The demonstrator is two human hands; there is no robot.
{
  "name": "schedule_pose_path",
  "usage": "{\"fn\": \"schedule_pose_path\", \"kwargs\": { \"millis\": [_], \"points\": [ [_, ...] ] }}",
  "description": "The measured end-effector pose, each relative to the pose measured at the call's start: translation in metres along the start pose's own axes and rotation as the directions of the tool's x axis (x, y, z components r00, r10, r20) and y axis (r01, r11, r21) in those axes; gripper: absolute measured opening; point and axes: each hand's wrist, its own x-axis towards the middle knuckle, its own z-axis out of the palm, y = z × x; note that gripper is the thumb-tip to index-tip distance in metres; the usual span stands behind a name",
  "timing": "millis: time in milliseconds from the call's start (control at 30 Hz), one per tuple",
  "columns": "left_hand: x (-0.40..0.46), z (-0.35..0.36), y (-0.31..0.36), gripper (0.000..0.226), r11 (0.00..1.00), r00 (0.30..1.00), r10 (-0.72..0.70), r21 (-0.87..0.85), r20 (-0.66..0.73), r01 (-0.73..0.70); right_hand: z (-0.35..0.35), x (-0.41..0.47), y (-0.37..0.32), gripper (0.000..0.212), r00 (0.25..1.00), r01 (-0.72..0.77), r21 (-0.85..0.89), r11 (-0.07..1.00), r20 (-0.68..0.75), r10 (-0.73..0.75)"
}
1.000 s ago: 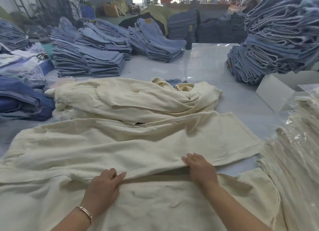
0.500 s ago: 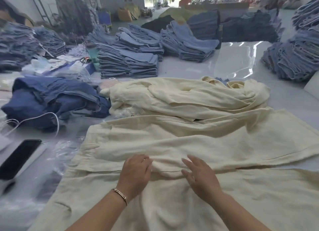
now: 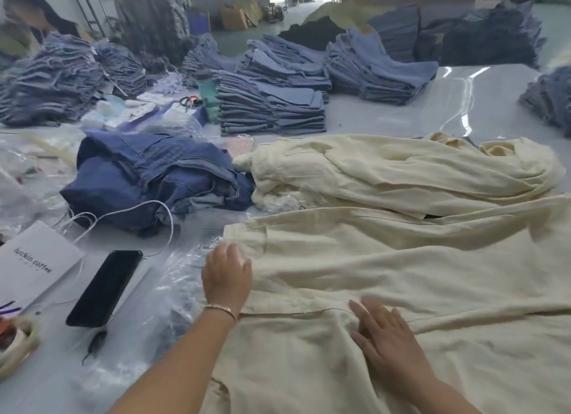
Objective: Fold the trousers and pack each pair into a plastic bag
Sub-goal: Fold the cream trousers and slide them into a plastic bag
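Observation:
A pair of cream trousers [image 3: 401, 259] lies spread flat across the table in front of me. My left hand [image 3: 227, 274], with a thin bracelet on the wrist, rests at the waistband's left edge, fingers on the cloth. My right hand [image 3: 386, 336] lies flat with straight fingers on the lower leg, pressing the fabric. Behind them sits a loose heap of more cream trousers [image 3: 401, 172]. Clear plastic bags [image 3: 185, 268] lie crumpled just left of the waistband.
A black phone [image 3: 105, 287] with a white cable and a white coffee bag [image 3: 34, 262] lie at the left. A dark blue jeans heap [image 3: 148, 172] sits behind them. Stacks of folded blue jeans [image 3: 272, 107] and a green bottle [image 3: 207, 89] stand further back.
My view has swung left. My left hand slid left along the trousers to the waistband's edge. My right hand stayed flat on the fabric, smoothing it.

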Motion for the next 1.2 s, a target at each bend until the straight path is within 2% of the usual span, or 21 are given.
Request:
{"fn": "schedule_pose_path", "kwargs": {
  "millis": [67,133,200,267,333,433,533,667,733,767,800,867,900,967,1033,1100,1200],
  "points": [
    [0.027,0.001,-0.018,0.051,0.986,0.979,-0.140,-0.067,0.150,0.151,0.003,0.000,-0.001,0.058,1.000,-0.022,0.009,1.000,-0.007,0.022],
    [0.045,0.009,-0.025,0.068,0.982,0.941,-0.111,-0.108,0.318,0.153,0.001,0.004,-0.009,0.058,0.998,-0.056,0.039,0.998,-0.008,0.056],
    [0.057,0.016,-0.025,0.081,0.994,0.922,-0.079,-0.039,0.379,0.101,-0.007,0.008,-0.026,0.056,0.998,-0.024,0.051,0.998,-0.062,0.027],
    [0.066,0.021,-0.022,0.074,0.998,0.953,-0.055,0.033,0.297,0.047,-0.014,0.015,-0.048,0.057,0.972,0.134,-0.009,0.991,-0.193,-0.133],
    [0.074,0.023,-0.017,0.053,0.999,0.976,0.008,-0.040,0.216,0.001,-0.016,0.025,-0.075,0.065,0.935,0.267,-0.074,0.961,-0.220,-0.277],
    [0.084,0.020,-0.012,0.037,0.991,0.969,0.129,-0.053,0.209,-0.121,-0.015,0.048,-0.106,0.076,0.968,0.228,-0.122,0.966,-0.076,-0.238],
    [0.107,0.005,-0.011,0.041,0.970,0.964,0.239,0.017,0.112,-0.243,-0.011,0.077,-0.117,0.064,0.970,0.238,-0.107,0.965,-0.015,-0.241],
    [0.150,-0.025,0.008,0.039,0.918,0.904,0.365,-0.075,-0.223,-0.389,-0.011,0.115,-0.121,0.057,0.968,0.196,-0.109,0.975,-0.135,-0.209],
    [0.169,-0.033,0.016,0.032,0.914,0.892,0.351,-0.102,-0.284,-0.392,-0.020,0.129,-0.125,0.060,0.974,0.163,-0.089,0.983,-0.142,-0.174],
    [0.175,-0.033,0.018,0.034,0.920,0.913,0.337,-0.127,-0.229,-0.372,-0.022,0.134,-0.125,0.062,0.981,0.133,-0.091,0.987,-0.132,-0.145],
    [0.178,-0.030,0.016,0.042,0.933,0.941,0.319,-0.137,-0.114,-0.333,-0.023,0.136,-0.126,0.064,0.985,0.110,-0.094,0.990,-0.120,-0.121],
    [0.170,-0.018,0.005,0.060,0.965,0.956,0.261,-0.048,0.135,-0.257,-0.021,0.130,-0.134,0.065,0.988,0.115,-0.089,0.989,-0.089,-0.123],
    [0.160,-0.009,-0.004,0.065,0.974,0.953,0.223,0.001,0.203,-0.228,-0.017,0.123,-0.139,0.065,0.981,0.155,-0.095,0.983,-0.107,-0.164],
    [0.131,0.008,-0.022,0.069,0.987,0.956,0.141,0.034,0.257,-0.155,-0.005,0.098,-0.155,0.069,0.950,0.260,-0.148,0.954,-0.140,-0.281],
    [0.102,0.019,-0.038,0.069,0.996,0.964,0.068,0.034,0.258,-0.080,0.019,0.071,-0.173,0.070,0.900,0.414,-0.171,0.894,-0.072,-0.431],
    [0.076,0.024,-0.050,0.067,0.998,0.970,0.019,0.061,0.243,-0.034,0.042,0.053,-0.188,0.046,0.827,0.534,-0.246,0.809,-0.045,-0.560],
    [0.041,0.022,-0.065,0.065,0.995,0.971,-0.062,0.094,0.231,0.041,0.058,0.048,-0.207,0.024,0.793,0.575,-0.228,0.786,-0.080,-0.604]
  ]
}}
